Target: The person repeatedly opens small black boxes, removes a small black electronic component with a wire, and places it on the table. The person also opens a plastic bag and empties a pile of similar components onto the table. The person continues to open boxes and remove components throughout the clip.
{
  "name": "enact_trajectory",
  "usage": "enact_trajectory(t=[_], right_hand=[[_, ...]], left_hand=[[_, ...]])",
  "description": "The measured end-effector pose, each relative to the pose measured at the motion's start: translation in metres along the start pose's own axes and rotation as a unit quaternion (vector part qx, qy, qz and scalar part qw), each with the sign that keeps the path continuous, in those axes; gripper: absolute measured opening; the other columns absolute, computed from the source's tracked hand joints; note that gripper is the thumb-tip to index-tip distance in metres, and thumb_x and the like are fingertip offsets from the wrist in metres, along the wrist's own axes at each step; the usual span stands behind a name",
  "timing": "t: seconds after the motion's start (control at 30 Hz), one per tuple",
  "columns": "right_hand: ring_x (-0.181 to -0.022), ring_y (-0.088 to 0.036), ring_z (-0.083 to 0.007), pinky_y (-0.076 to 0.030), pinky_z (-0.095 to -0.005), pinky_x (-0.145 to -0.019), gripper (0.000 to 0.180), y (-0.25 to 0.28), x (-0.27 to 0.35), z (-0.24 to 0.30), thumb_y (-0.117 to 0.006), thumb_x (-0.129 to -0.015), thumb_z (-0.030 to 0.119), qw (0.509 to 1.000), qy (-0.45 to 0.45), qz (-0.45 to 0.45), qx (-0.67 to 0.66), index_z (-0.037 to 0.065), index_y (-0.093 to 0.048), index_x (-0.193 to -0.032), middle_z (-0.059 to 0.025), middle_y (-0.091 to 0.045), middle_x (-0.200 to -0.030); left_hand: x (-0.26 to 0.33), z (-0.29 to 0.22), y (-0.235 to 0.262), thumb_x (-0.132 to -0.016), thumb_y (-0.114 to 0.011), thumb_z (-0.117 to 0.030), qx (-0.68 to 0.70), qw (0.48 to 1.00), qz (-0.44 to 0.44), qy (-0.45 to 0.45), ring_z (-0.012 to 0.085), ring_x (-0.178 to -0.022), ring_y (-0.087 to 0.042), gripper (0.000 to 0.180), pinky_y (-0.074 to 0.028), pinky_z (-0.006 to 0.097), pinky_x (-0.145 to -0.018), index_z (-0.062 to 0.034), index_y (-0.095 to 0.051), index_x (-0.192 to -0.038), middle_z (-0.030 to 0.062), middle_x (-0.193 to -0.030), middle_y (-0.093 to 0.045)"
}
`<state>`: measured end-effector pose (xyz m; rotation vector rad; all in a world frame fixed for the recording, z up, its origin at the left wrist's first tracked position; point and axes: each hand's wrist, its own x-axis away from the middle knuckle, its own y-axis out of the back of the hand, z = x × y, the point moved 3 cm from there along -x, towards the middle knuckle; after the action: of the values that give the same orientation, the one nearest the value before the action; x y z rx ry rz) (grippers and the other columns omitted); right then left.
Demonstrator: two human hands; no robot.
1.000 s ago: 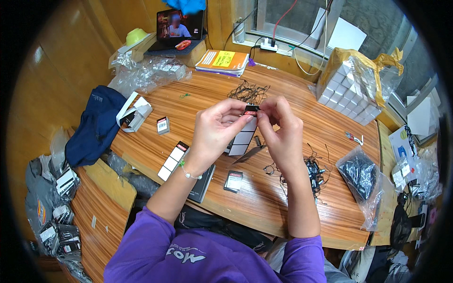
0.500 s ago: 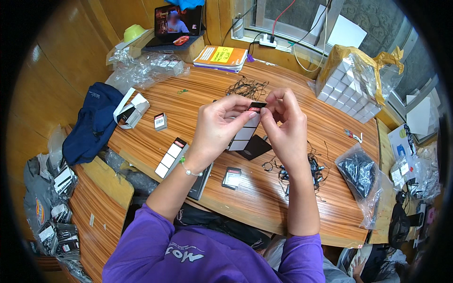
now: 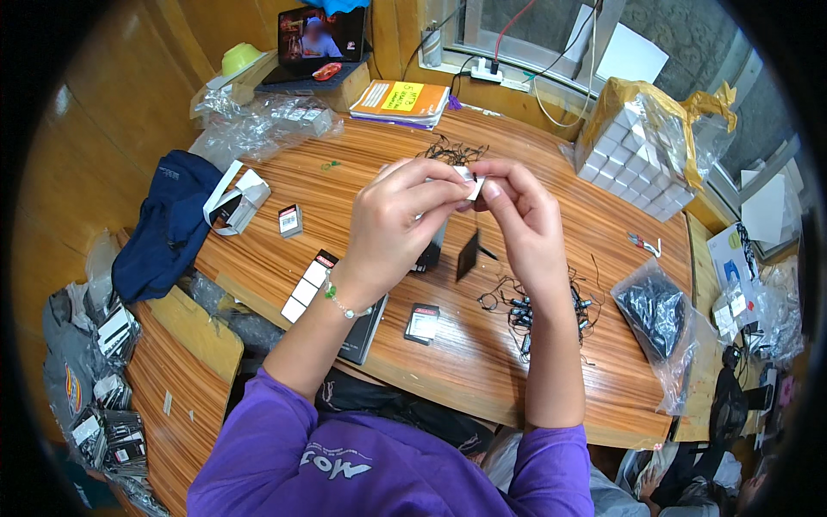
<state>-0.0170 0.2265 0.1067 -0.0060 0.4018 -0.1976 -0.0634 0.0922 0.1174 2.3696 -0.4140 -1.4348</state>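
Both hands are raised over the middle of the table, fingertips almost meeting. My left hand (image 3: 401, 215) is closed in a pinch on a small white folded card (image 3: 468, 179). Opposite it, my right hand (image 3: 521, 207) pinches the card's edge. A flat black square tag (image 3: 468, 256) hangs below the fingertips; what it hangs by is hard to make out. Under my left palm a pale strip with a dark end is partly hidden. On the table by my left wrist lies a long card with white panels (image 3: 307, 286). A stack of small cards (image 3: 423, 322) lies between the forearms.
Tangled black cables (image 3: 525, 314) lie by my right forearm, more behind the hands. At right are a clear bag of black items (image 3: 652, 314), pliers (image 3: 643, 244) and wrapped white boxes (image 3: 633, 159). Leftward are an opened white box (image 3: 245, 202) and blue cloth (image 3: 164, 224). A laptop (image 3: 319, 39) stands behind.
The card between my fingers has turned from its black and red end to a white face. The black tag now hangs edge-on and turned. My left hand has shifted slightly.
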Motion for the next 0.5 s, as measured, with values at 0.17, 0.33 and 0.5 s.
enact_trajectory(t=[0.17, 0.33, 0.5], right_hand=[[-0.082, -0.054, -0.0084, -0.044, -0.0231, -0.075, 0.011, 0.007, -0.001, -0.014, -0.052, -0.090, 0.013, 0.984, -0.093, 0.001, -0.154, 0.003, -0.055, -0.092, -0.0009, -0.058, -0.087], [-0.069, -0.047, -0.0086, -0.040, -0.0230, -0.065, 0.010, 0.031, -0.009, -0.018, -0.049, -0.092, 0.019, 0.963, -0.015, -0.146, -0.226, 0.009, -0.051, -0.090, -0.0019, -0.053, -0.082], [-0.068, -0.046, -0.0111, -0.041, -0.0252, -0.063, 0.010, 0.031, -0.012, -0.013, -0.046, -0.093, 0.020, 0.914, 0.038, -0.029, -0.402, 0.010, -0.046, -0.092, -0.0031, -0.049, -0.077]], left_hand=[[-0.004, -0.007, 0.000, -0.063, -0.066, -0.005, -0.121, 0.982, 0.002, -0.145, 0.0203, -0.076, -0.059, 0.017, -0.046, 0.032, -0.071, -0.0090, -0.066, -0.079, 0.0019, -0.080, -0.062], [0.008, 0.004, -0.002, -0.069, -0.066, -0.003, -0.050, 0.997, 0.025, -0.047, 0.0218, -0.070, -0.061, 0.011, -0.049, 0.031, -0.067, -0.0052, -0.064, -0.080, 0.0041, -0.079, -0.062], [0.027, 0.020, -0.008, -0.076, -0.063, 0.004, 0.133, 0.975, 0.039, 0.172, 0.0121, -0.077, -0.059, 0.015, -0.049, 0.023, -0.071, -0.0018, -0.059, -0.089, 0.0070, -0.088, -0.061]])
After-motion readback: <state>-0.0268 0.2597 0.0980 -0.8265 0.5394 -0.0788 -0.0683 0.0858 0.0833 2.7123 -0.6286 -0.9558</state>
